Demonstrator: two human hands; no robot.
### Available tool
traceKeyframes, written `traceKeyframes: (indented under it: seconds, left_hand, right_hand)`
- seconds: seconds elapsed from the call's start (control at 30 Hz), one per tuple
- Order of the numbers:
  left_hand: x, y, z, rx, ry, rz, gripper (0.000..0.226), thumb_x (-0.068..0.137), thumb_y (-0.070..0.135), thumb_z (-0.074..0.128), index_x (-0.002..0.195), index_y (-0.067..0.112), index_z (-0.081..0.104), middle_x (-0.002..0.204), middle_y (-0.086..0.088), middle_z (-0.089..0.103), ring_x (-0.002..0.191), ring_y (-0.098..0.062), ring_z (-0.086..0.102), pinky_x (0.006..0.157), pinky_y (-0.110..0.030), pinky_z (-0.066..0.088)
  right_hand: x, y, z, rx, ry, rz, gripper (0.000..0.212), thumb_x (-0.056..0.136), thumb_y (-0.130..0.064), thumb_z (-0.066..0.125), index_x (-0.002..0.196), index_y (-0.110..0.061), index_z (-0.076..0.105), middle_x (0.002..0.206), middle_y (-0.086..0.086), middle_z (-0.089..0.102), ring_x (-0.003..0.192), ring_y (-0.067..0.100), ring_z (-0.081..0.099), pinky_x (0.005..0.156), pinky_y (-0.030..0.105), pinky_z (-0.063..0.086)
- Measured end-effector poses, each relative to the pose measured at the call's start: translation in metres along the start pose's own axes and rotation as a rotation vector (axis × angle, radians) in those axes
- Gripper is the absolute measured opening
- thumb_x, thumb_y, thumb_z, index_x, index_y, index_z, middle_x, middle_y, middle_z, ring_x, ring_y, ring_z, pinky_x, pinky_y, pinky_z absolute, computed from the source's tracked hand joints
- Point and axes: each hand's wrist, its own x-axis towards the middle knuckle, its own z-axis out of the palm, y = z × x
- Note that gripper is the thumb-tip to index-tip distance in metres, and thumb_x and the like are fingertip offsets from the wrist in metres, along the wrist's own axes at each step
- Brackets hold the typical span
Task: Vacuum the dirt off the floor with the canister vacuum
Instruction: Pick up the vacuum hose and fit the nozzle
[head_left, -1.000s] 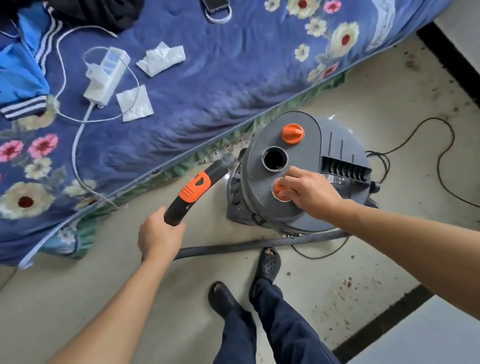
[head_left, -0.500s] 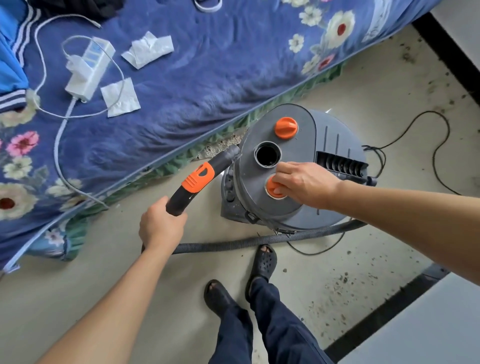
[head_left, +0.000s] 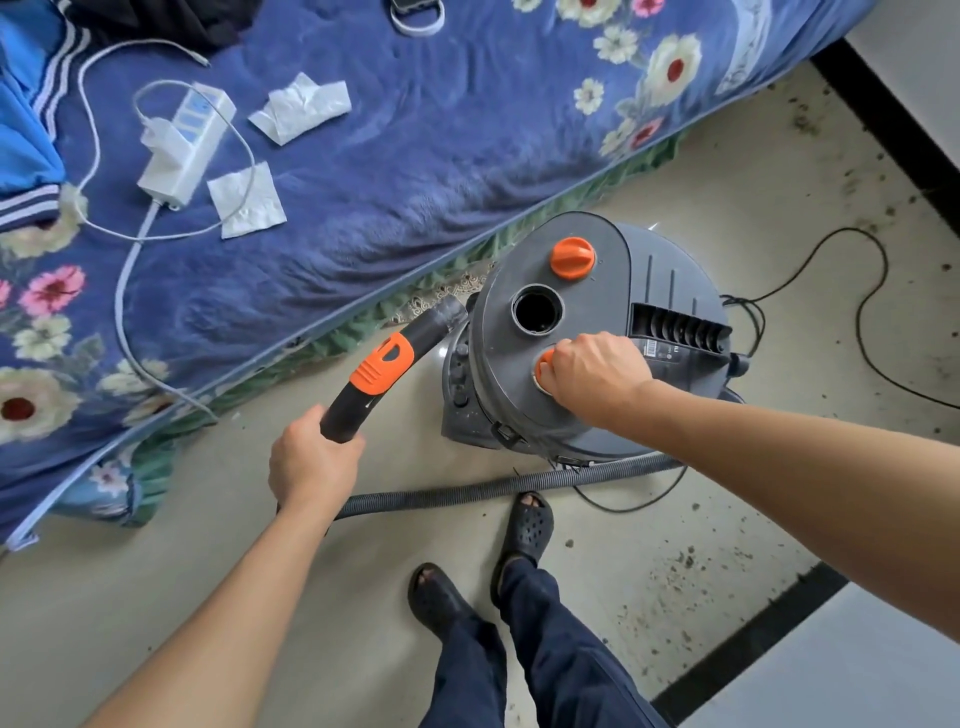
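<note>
Head view: my left hand (head_left: 311, 462) is wrapped round the lower end of the black hose handle (head_left: 431, 327), fingers curled tight on it. The handle's orange slider (head_left: 383, 364) shows above my knuckles, and its far end reaches the side of the canister vacuum (head_left: 498, 364).

My right hand (head_left: 597, 371) sits on top of the canister, fingers curled over the near orange knob (head_left: 543, 370), which is mostly covered. The canister stands on the floor just beside the edge of the bed. On its grey lid there is a round open port (head_left: 536, 310) in the middle and a far orange knob (head_left: 572, 258) beyond it.

Around:
- The ribbed hose (head_left: 467, 493) lies across the floor between the canister and my feet. My right sandal (head_left: 524, 525) has its toe at the hose; I cannot tell whether they touch.
- A black power cord (head_left: 872, 322) loops over the floor to the right of the canister.
- Dirt specks (head_left: 675, 566) lie scattered right of my feet, near a black floor strip (head_left: 753, 644).
- On the blue floral blanket (head_left: 415, 156) are a white power strip (head_left: 182, 140) with its cable and two crumpled tissues (head_left: 301, 106) beside it.
</note>
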Motion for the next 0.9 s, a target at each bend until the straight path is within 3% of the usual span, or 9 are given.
traceKeyframes:
  seconds: [0.1, 0.17, 0.23, 0.33, 0.4, 0.5, 0.63, 0.9]
  left_hand:
    - [-0.001, -0.002, -0.001, -0.012, -0.009, -0.006, 0.012, 0.077, 0.015, 0.068, 0.078, 0.011, 0.057, 0.064, -0.003, 0.054, 0.072, -0.037, 0.053, 0.06, -0.033, 0.038]
    - [-0.001, -0.003, -0.002, -0.016, -0.008, -0.006, 0.013, 0.077, 0.016, 0.069, 0.077, 0.012, 0.057, 0.065, -0.004, 0.055, 0.072, -0.037, 0.053, 0.06, -0.033, 0.039]
    - [0.0, -0.003, -0.002, -0.019, -0.004, -0.001, 0.014, 0.077, 0.016, 0.069, 0.077, 0.012, 0.056, 0.065, -0.005, 0.056, 0.072, -0.037, 0.054, 0.06, -0.034, 0.04]
    - [0.001, -0.002, 0.0, -0.018, -0.005, 0.01, 0.015, 0.077, 0.016, 0.069, 0.075, 0.013, 0.055, 0.065, -0.006, 0.058, 0.072, -0.038, 0.054, 0.06, -0.035, 0.043]
    - [0.0, -0.001, 0.002, -0.017, -0.012, 0.012, 0.013, 0.077, 0.017, 0.069, 0.077, 0.013, 0.056, 0.066, -0.006, 0.058, 0.072, -0.038, 0.055, 0.061, -0.037, 0.046]
    - [-0.003, -0.001, 0.003, -0.019, -0.012, 0.013, 0.012, 0.077, 0.016, 0.069, 0.078, 0.014, 0.057, 0.064, -0.003, 0.055, 0.071, -0.037, 0.054, 0.06, -0.035, 0.042]
    - [-0.004, -0.003, 0.004, -0.016, -0.01, 0.013, 0.014, 0.077, 0.016, 0.069, 0.076, 0.013, 0.055, 0.064, -0.005, 0.055, 0.07, -0.037, 0.053, 0.058, -0.034, 0.039]
    - [-0.007, 0.002, 0.007, -0.025, -0.021, -0.004, 0.014, 0.077, 0.017, 0.069, 0.076, 0.013, 0.055, 0.065, -0.004, 0.057, 0.07, -0.037, 0.054, 0.061, -0.037, 0.046]
  right_hand:
    - [-0.001, 0.002, -0.003, 0.059, -0.041, 0.041, 0.03, 0.102, -0.027, 0.039, 0.076, -0.015, 0.05, 0.101, 0.017, 0.069, 0.093, 0.036, 0.064, 0.068, 0.032, 0.034]
    - [0.002, 0.011, -0.01, 0.167, -0.079, 0.076, 0.042, 0.102, -0.042, 0.04, 0.074, -0.012, 0.048, 0.092, 0.018, 0.063, 0.087, 0.034, 0.06, 0.068, 0.033, 0.036]
    - [0.01, 0.024, -0.024, 0.231, -0.006, 0.094, 0.049, 0.1, -0.054, 0.042, 0.079, -0.011, 0.055, 0.084, 0.013, 0.06, 0.083, 0.033, 0.06, 0.067, 0.034, 0.038]
    - [0.041, 0.044, -0.046, 0.311, 0.254, 0.146, 0.035, 0.098, -0.045, 0.051, 0.104, -0.011, 0.06, 0.103, 0.014, 0.065, 0.095, 0.039, 0.062, 0.07, 0.038, 0.04]
    - [0.064, 0.05, -0.056, 0.28, 0.244, 0.167, 0.037, 0.096, -0.04, 0.054, 0.118, -0.011, 0.06, 0.119, 0.016, 0.06, 0.105, 0.041, 0.059, 0.077, 0.04, 0.041]
    - [0.086, 0.052, -0.055, 0.127, 0.16, 0.105, 0.033, 0.097, -0.033, 0.053, 0.11, -0.005, 0.065, 0.117, 0.019, 0.058, 0.103, 0.042, 0.06, 0.073, 0.038, 0.039]
    - [0.091, 0.053, -0.055, 0.038, 0.178, 0.048, 0.029, 0.095, -0.024, 0.054, 0.1, 0.001, 0.066, 0.105, 0.025, 0.061, 0.093, 0.044, 0.061, 0.067, 0.037, 0.038]
    - [0.085, 0.045, -0.056, 0.107, 0.193, 0.107, 0.03, 0.097, -0.021, 0.053, 0.1, 0.006, 0.064, 0.106, 0.03, 0.064, 0.097, 0.045, 0.061, 0.072, 0.038, 0.038]
